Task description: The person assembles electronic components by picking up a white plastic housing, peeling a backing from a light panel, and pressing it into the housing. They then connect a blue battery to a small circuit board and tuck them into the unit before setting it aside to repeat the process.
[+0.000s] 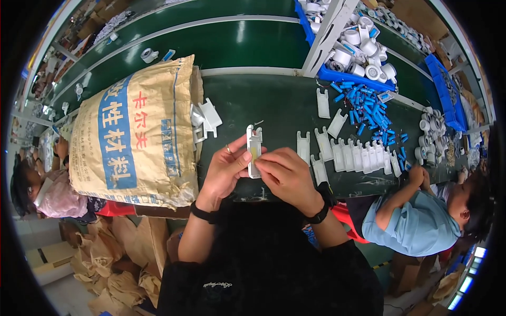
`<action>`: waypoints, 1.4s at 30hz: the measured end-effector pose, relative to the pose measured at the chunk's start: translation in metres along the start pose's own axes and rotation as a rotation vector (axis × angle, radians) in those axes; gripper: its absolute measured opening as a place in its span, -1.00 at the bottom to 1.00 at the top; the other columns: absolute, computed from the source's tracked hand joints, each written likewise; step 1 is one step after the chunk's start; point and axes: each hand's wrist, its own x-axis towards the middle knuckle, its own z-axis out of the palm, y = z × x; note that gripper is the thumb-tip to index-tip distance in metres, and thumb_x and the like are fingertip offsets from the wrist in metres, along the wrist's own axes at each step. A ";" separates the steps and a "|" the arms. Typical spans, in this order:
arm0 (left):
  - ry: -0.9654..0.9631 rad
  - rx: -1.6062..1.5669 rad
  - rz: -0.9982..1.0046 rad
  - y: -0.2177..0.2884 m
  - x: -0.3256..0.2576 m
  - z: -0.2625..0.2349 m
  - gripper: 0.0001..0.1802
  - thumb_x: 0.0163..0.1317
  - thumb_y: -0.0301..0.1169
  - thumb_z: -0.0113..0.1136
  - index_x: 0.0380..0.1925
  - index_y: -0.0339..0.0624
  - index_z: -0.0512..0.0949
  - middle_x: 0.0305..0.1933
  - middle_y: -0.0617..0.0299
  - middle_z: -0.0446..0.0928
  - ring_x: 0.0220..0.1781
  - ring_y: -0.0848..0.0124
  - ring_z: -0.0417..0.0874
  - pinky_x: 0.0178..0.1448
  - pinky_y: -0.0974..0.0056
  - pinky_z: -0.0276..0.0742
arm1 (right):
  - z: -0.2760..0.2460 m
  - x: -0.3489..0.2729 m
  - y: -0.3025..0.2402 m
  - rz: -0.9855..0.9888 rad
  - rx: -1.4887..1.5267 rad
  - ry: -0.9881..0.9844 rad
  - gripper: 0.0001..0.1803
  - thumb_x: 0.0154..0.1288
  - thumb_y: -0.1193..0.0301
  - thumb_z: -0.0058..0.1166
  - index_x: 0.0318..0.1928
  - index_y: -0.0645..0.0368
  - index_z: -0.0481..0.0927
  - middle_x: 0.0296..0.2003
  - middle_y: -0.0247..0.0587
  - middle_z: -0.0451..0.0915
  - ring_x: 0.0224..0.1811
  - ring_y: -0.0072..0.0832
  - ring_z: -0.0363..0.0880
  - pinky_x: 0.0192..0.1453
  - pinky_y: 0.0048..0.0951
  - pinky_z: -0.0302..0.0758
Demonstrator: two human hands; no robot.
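Left hand: bare, with a thin ring on one of the fingers, near the knuckle end rather than the tip.
Left wrist: a black band wraps it, well back from the fingers.
Right hand: bare, no ring visible on the fingers.
Right wrist: a black band like a watch strap, sitting behind the hand, far from the fingertips.
Forearms: uncovered from the wristbands back toward the elbows.
Clothing: a black garment, sleeves ending well behind the wrists, with a small pale script marking low on the fabric.
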 end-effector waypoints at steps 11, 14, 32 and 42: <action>-0.073 0.122 -0.066 0.002 -0.002 0.006 -0.38 0.42 -0.47 0.25 0.45 -0.22 0.32 0.22 -0.08 0.60 0.15 0.24 0.71 0.12 0.15 0.75 | -0.005 -0.011 0.012 0.309 0.236 0.018 -0.82 0.10 0.68 0.32 -0.28 0.20 0.68 -0.30 -0.22 0.67 -0.32 -0.42 0.67 -0.21 -0.47 0.62; -0.109 0.011 -0.177 -0.006 -0.001 0.004 -0.37 0.44 -0.50 0.19 0.47 -0.21 0.27 0.23 -0.12 0.58 0.16 0.10 0.70 0.19 0.06 0.71 | -0.024 -0.021 0.036 0.537 0.445 0.252 -0.83 0.25 0.73 0.16 -0.16 0.29 0.60 -0.04 -0.10 0.61 -0.12 -0.49 0.64 -0.03 -0.51 0.59; 0.778 -0.093 0.733 -0.018 -0.348 -0.085 -0.26 0.31 -0.37 0.38 0.45 -0.03 0.29 0.23 -0.18 0.54 0.06 -0.01 0.72 -0.01 -0.09 0.79 | 0.366 -0.164 -0.078 0.936 1.206 -0.480 -0.57 0.45 0.36 0.12 0.27 0.19 0.51 0.17 -0.17 0.59 0.14 -0.34 0.54 0.19 -0.29 0.49; 0.776 -0.034 0.581 -0.053 -0.320 -0.096 -0.17 0.32 -0.29 0.36 0.51 -0.07 0.16 0.36 -0.26 0.38 0.14 0.03 0.67 0.02 0.01 0.77 | 0.321 -0.142 -0.079 0.281 0.722 -1.074 -0.75 0.29 0.24 0.25 -0.24 0.18 0.62 -0.47 -0.19 0.65 -0.48 -0.53 0.61 -0.43 -0.41 0.49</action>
